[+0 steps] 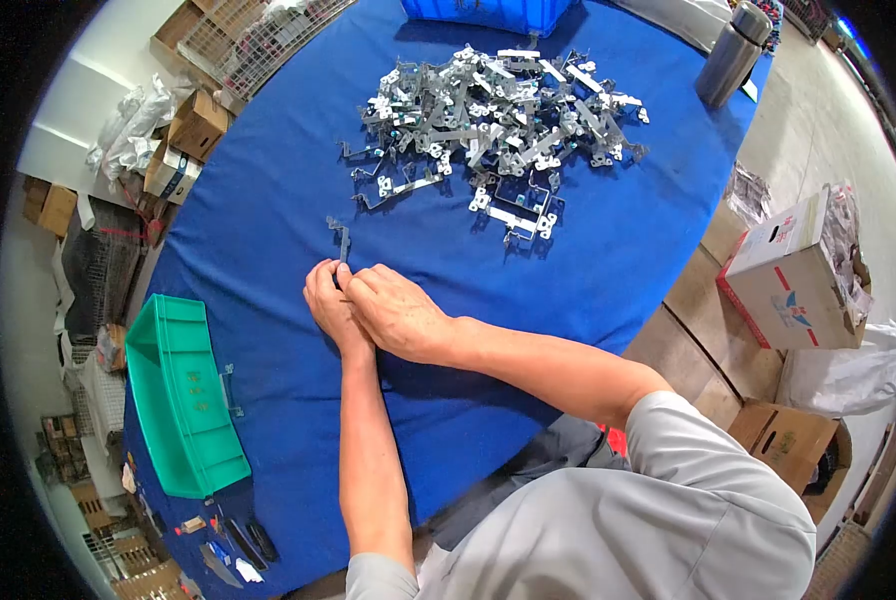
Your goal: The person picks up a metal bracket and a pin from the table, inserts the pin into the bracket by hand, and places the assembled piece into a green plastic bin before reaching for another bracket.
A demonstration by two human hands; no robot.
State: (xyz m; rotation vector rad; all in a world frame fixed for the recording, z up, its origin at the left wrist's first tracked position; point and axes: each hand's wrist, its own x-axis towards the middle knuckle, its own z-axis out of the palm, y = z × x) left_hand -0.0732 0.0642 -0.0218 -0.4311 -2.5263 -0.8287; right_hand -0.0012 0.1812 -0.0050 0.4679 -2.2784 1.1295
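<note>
My left hand (336, 308) is closed around the lower end of a small metal bracket (344, 243), whose upper part sticks out beyond the fingers. Against it lies my right hand (393, 312), with thumb and fingers pinched together at the same bracket; the fingertips partly hide the part. Farther up the blue cloth (268, 210) is a big heap of metal brackets (488, 110), and a few pieces lie at its lower edge, apart from my hands.
A green bin (193, 400) stands at the left, a bracket beside it. Tools (233, 550) lie lower left. A blue crate (498, 12) and a steel bottle (733, 55) are at the far side. Cartons (788, 270) stand on the floor at right.
</note>
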